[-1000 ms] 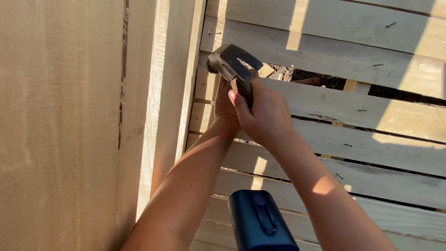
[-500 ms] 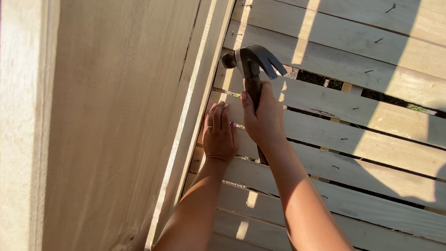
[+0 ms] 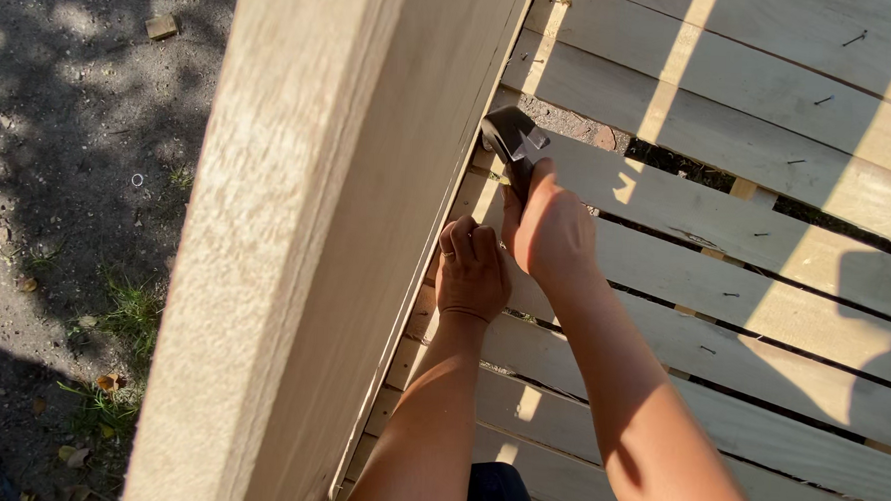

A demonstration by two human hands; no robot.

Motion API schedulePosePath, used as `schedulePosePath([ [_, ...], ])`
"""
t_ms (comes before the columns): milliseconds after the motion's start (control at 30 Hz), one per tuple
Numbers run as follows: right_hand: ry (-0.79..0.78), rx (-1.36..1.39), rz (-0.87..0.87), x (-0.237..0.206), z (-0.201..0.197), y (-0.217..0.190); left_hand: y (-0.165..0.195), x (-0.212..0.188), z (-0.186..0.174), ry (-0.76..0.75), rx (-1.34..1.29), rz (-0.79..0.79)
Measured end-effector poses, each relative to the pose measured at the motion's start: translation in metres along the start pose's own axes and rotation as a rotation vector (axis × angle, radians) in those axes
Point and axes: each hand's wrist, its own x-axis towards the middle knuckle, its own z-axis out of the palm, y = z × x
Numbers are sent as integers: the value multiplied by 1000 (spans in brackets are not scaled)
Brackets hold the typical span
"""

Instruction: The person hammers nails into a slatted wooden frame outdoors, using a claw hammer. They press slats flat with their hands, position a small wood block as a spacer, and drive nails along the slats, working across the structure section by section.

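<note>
Nearest the camera I saw a dark rounded object [image 3: 500,491] at the bottom edge, between the two forearms; what it was I could not tell. I made out no packages, labels or signs anywhere in view.

Past that, my left hand [image 3: 473,272] lay with its fingers curled, pressed against the seam where the tall upright board [image 3: 296,224] met the slats. Whether it pinched anything small I could not see. Just beside and slightly beyond it, my right hand [image 3: 552,230] was wrapped tight around the handle of a hammer [image 3: 513,138]. There was one hammer, its dark head up against the edge of the upright board, at the gap between two slats.

The slatted platform [image 3: 764,294] ran away to the right. I counted perhaps eight slats, pale wood, laid side by side with narrow dark gaps between them. Several small nails or screws [image 3: 853,38] lay scattered on the far slats, at least five. Sun stripes and shadow crossed the wood.

Open room lay to the right of the hands across the slats. On the left the upright board stood close and blocked that side. Beyond its outer edge was dirt ground [image 3: 59,163] with grass tufts, dry leaves and a small wood scrap [image 3: 161,27].
</note>
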Motion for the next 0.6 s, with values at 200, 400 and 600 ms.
schedulePosePath([
  [200, 265, 298, -143, -7, -12, -4, 7, 10, -17, 38, -120, -56],
  [400, -1, 35, 93, 1, -10, -9, 19, 17, -38, -2, -106, -46],
  [600, 155, 45, 326, -110, -6, 49, 35, 12, -74, 13, -230, -39],
])
